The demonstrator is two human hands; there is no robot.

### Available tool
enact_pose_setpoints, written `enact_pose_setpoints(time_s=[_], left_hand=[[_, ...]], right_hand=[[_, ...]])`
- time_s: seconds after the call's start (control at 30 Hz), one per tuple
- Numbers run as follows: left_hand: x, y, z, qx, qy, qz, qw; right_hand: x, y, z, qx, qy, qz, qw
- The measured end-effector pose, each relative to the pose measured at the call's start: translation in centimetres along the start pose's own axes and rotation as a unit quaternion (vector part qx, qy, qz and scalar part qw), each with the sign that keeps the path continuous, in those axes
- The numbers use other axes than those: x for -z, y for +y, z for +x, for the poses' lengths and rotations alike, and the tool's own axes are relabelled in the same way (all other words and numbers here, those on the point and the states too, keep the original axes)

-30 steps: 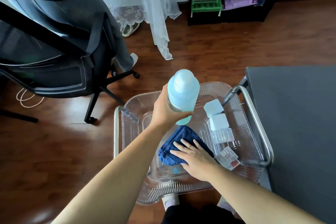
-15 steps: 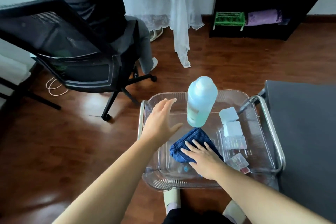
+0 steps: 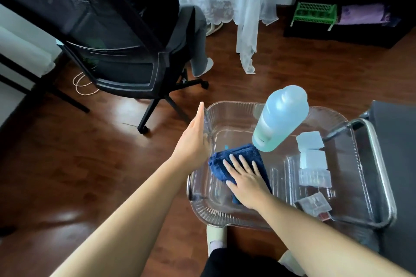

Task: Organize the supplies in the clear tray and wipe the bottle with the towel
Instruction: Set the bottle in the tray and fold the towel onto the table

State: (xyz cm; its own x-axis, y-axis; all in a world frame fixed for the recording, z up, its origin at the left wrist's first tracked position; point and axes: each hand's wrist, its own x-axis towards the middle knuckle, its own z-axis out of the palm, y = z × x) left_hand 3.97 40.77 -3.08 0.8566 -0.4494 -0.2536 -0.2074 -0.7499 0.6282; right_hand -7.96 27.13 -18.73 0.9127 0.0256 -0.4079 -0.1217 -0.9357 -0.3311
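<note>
A pale blue bottle [image 3: 279,119] stands in the clear tray [image 3: 225,216], toward its back. In front of it lies a folded dark blue towel [image 3: 238,155], and my right hand [image 3: 245,175] rests flat on it with fingers spread. My left hand [image 3: 193,139] is open by the tray's left rim, holding nothing. Along the tray's right side lie two pale blue boxes [image 3: 311,149], a clear box [image 3: 315,177] and a clear packet with red contents [image 3: 314,206].
The tray sits on a chrome-railed cart [image 3: 382,177] beside a dark surface [image 3: 396,146] at the right. A black office chair [image 3: 108,36] with a seated person's leg stands at back left. A white curtain [image 3: 245,18] and a black shelf with a green rack [image 3: 314,12] are behind.
My left hand let go of the bottle, which now stands in the tray, and drew back to the tray's left rim. My right hand stays on the towel.
</note>
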Motion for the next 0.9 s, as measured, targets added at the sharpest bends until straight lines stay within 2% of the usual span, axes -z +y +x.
enact_pose_setpoints(time_s=[0.13,0.23,0.4,0.53,0.6,0.7,0.8,0.9], left_hand=[[-0.1,-0.3,1.3,-0.011,0.015,-0.014,1.0],[0.1,-0.2,2.7,-0.01,0.011,-0.031,0.999],[0.3,0.4,4.2,-0.006,0.015,-0.053,0.998],[0.7,0.9,4.6,-0.007,-0.002,-0.057,0.998],[0.8,1.2,4.6,-0.009,-0.013,-0.055,0.998],[0.9,1.4,4.5,-0.012,-0.021,-0.051,0.998],[1.0,1.2,4.6,-0.001,-0.029,-0.064,0.998],[0.9,1.2,4.8,0.001,-0.025,-0.06,0.998]], right_hand=[[1.5,-1.6,6.4,-0.137,0.077,0.091,0.983],[2.5,-1.7,9.4,-0.158,0.098,0.107,0.977],[2.5,-0.2,7.8,-0.061,0.052,0.03,0.996],[0.1,-0.7,3.2,0.037,0.025,0.016,0.999],[-0.7,-1.0,2.1,0.042,0.031,0.003,0.999],[0.3,-1.7,4.5,-0.045,0.083,0.011,0.995],[3.4,-1.9,10.1,-0.152,0.118,0.087,0.977],[4.9,-0.9,12.8,-0.164,0.116,0.092,0.975]])
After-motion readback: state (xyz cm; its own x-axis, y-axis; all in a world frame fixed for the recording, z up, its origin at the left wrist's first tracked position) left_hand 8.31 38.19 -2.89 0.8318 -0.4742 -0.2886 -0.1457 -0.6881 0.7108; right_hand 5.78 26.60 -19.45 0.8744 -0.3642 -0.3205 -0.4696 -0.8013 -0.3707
